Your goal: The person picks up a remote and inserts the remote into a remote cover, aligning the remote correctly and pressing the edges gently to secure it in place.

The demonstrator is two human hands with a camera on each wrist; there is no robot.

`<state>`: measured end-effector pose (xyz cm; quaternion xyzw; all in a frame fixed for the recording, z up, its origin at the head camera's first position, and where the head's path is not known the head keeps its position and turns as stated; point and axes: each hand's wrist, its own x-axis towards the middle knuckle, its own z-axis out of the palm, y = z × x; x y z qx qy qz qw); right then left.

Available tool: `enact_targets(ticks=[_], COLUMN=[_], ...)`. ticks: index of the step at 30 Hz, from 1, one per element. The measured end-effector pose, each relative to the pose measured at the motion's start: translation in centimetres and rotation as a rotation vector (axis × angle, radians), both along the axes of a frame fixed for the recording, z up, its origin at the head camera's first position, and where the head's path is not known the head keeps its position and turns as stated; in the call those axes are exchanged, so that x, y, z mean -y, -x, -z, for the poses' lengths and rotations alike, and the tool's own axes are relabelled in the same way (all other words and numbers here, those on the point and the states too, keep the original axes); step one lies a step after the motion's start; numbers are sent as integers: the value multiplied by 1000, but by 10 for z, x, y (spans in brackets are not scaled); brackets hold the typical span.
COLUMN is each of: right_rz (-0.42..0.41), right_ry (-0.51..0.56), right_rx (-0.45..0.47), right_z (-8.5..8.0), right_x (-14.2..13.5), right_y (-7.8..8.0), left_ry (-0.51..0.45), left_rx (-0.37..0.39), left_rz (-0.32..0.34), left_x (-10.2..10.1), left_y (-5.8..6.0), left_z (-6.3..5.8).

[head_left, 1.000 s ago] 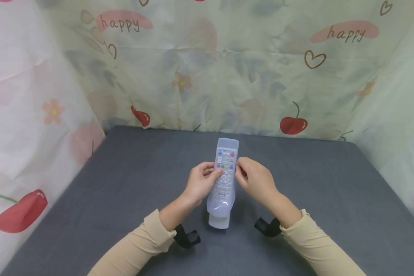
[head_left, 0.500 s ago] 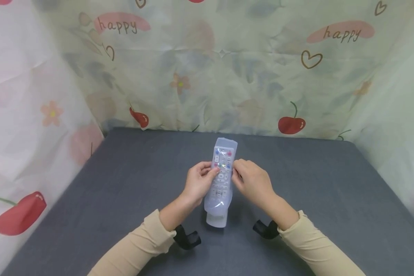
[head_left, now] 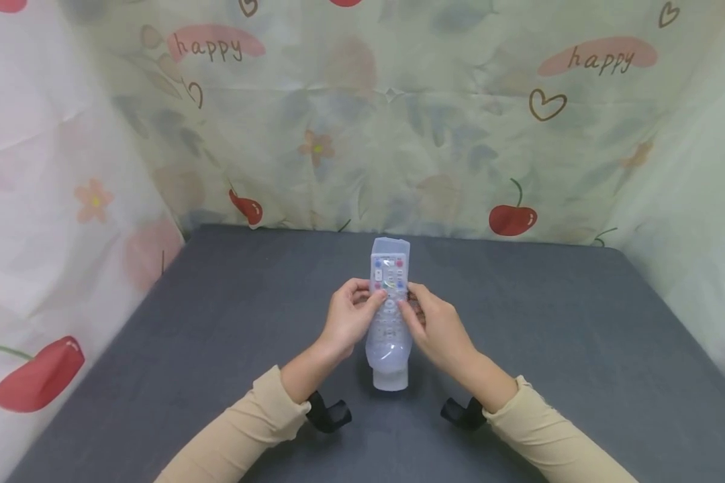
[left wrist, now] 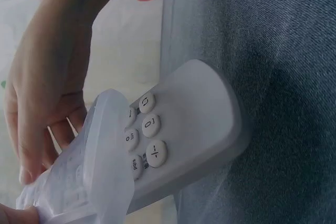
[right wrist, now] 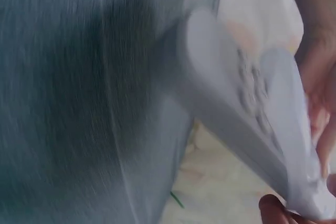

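A white remote control (head_left: 390,381) with several buttons stands out of the bottom of a translucent protective cover (head_left: 389,355). The cover reaches past the remote's top end and flares loosely near the bottom. My left hand (head_left: 349,320) pinches the covered remote at its left edge, thumb on the front. At the right edge my right hand (head_left: 440,327) pinches it the same way. In the left wrist view, the bare end of the remote (left wrist: 194,114) shows below the cover's open rim (left wrist: 107,156). The right wrist view shows the remote (right wrist: 226,93) blurred, tilted over the table.
A dark grey cloth-covered table (head_left: 248,288) lies beneath the hands. Patterned curtains (head_left: 393,134) with cherries and flowers stand along its back and sides. Black curved pieces (head_left: 331,412) hang below both beige sleeves (head_left: 242,416).
The right hand has shifted slightly left, and its thumb now lies on the front of the covered remote. The remote has turned a little more upright, its lower end slightly higher in view.
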<state>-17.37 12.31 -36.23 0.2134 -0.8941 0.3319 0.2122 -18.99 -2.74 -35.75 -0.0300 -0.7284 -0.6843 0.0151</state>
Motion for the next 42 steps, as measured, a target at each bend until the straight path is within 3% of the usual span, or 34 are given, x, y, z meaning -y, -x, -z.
enact_targets(ticks=[3,7,12,16,20,32,42], right_rz=[-39,-47,-63,-47,-36,-32,-13], right_ry=[122,214,286,305,308,365,444], right_rx=[97,120,156,204,257,274,334], right_z=[2,4,3,0,-1,2,3], right_x=[2,2,-2,-5,-6,-1,2], right_y=[1,4,8,9,9,6,7], left_ry=[1,10,58,32,4,173,257], left_rx=[0,-2,-35,-70,-104,-235,-273], left_rz=[-3,-2,42,56,21,-86,-133], left_x=[-2,-3,0,6,10,6,3], left_y=[-1,-2,0,1,5,8,5], left_z=[0,-2,-3,-8,-12,-7,-8])
